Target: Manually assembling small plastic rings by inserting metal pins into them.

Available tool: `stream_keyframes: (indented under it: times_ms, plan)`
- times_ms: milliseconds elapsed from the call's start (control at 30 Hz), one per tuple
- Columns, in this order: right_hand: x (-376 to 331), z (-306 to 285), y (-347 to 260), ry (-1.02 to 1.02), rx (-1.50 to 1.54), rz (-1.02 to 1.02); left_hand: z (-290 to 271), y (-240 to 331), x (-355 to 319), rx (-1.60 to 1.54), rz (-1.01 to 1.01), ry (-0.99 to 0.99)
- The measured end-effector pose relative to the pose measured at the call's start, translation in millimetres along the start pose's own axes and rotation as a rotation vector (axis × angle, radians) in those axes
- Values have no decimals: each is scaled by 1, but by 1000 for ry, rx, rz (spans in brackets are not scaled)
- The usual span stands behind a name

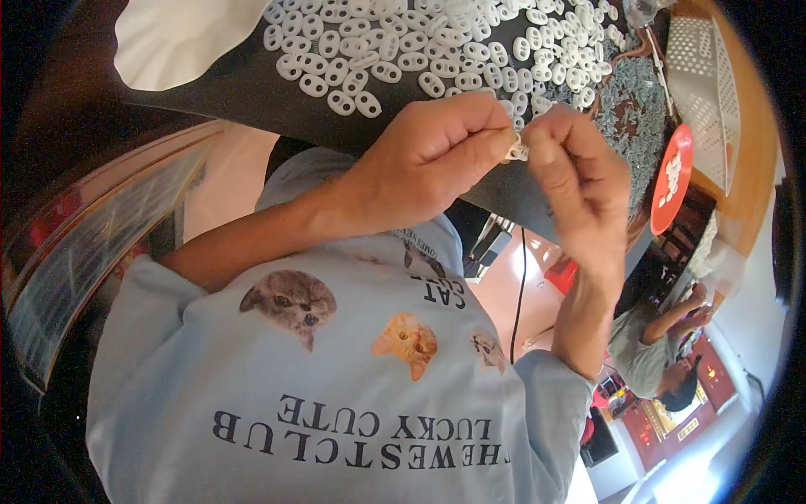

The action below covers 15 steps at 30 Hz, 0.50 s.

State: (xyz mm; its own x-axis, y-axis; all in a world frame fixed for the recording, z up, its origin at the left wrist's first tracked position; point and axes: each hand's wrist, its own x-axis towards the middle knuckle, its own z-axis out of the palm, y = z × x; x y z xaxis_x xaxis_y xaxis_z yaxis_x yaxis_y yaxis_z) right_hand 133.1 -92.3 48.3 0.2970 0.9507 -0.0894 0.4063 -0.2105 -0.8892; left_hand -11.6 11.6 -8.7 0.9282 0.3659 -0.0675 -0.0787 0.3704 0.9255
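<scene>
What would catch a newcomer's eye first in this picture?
Both hands meet at centre: the left hand and right hand pinch one small white oval plastic piece between their fingers. Behind them a heap of matching white pieces covers the dark table, with a round red dish at right.

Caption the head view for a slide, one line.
Both hands, left hand and right hand, pinch a small white plastic piece together above a dark table strewn with white oval links.
</scene>
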Motion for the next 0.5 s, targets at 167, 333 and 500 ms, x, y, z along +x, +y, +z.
stream_keyframes:
  times_ms: [167, 333, 500]
  plan:
    - [33, -14, 3, 197, -468, -40, -3, 4, 0, -14, -24, 40]
    - [58, -8, 20, 133, -974, -265, -6, 0, 0, -5, -42, 38]
    - [77, -3, 17, 133, -978, -279, -10, -1, 2, 55, -34, 27]
